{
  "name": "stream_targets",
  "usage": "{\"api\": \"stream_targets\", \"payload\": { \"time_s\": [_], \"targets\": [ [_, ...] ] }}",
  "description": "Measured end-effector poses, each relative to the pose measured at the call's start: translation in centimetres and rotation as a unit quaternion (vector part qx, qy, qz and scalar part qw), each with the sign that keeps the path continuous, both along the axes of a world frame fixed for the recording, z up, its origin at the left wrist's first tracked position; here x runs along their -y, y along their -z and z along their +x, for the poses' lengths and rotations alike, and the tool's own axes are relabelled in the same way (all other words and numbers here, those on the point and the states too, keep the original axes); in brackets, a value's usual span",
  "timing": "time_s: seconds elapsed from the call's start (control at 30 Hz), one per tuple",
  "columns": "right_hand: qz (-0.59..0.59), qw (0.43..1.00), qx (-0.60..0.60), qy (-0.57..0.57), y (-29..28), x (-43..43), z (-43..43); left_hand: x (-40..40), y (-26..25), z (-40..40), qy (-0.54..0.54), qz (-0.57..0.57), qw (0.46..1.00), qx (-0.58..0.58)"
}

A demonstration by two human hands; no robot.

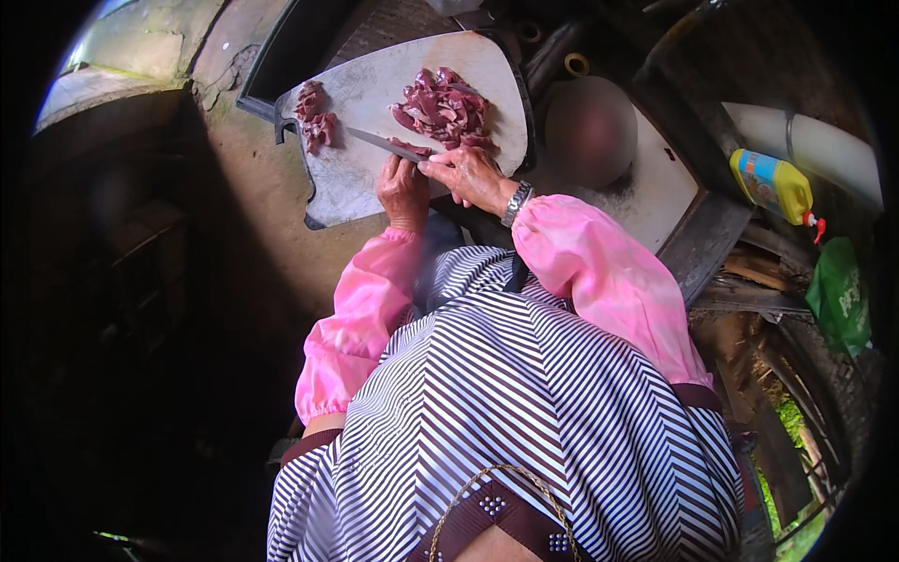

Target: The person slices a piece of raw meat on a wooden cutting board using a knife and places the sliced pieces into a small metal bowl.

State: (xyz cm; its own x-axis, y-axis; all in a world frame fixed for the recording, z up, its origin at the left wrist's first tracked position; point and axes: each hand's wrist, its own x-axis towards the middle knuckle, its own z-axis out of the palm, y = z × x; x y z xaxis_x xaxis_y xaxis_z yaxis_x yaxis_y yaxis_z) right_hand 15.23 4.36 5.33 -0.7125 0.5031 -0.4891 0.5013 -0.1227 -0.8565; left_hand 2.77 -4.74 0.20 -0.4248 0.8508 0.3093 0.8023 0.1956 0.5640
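Note:
My right hand (472,175), with a metal watch at its wrist, grips a knife (383,143) whose blade points left over a white cutting board (365,84). Close to the board's near edge, my left hand (403,191) is beside the blade with its fingers bent; whether it holds anything cannot be told. A small strip of raw meat (410,147) lies against the far side of the blade. Beyond it on the right of the board is a large pile of raw meat pieces (446,109). Smaller pieces of meat (316,119) lie at the board's left end.
Right of the board is a blurred round area (591,132) over a pale surface (660,183). A yellow bottle with a red pump (772,186) lies farther right, near a green plastic bag (841,298). A brown ring (576,64) sits beyond the board.

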Motion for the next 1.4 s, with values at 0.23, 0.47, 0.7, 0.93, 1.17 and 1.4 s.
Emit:
{"api": "stream_targets", "payload": {
  "time_s": [0.23, 0.47, 0.7, 0.93, 1.17, 1.4],
  "targets": [
    [0.059, 0.998, -0.005, 0.032, -3.4, 1.3, 6.5, 0.6, 1.0, -0.5, -0.026, -0.035, 0.999, -0.002],
    [0.047, 0.998, -0.002, 0.037, -0.8, 2.0, 4.7, 0.5, 0.7, -0.2, -0.012, -0.038, 0.999, 0.006],
    [0.007, 0.999, -0.005, 0.045, 0.2, 1.8, 2.7, 0.7, 0.9, -0.8, -0.01, -0.05, 0.998, 0.042],
    [-0.192, 0.97, 0.038, 0.144, -3.6, 1.5, 8.2, 0.8, 1.7, -0.5, -0.037, 0.036, 0.998, 0.028],
    [-0.085, 0.99, 0.058, 0.097, -5.4, 2.7, 7.5, 1.0, 1.3, -0.9, -0.021, -0.009, 0.999, 0.041],
    [-0.101, 0.989, 0.024, 0.101, -4.0, 3.0, 7.9, 1.1, 1.2, -0.8, -0.009, 0.009, 1.0, 0.002]
  ]
}}
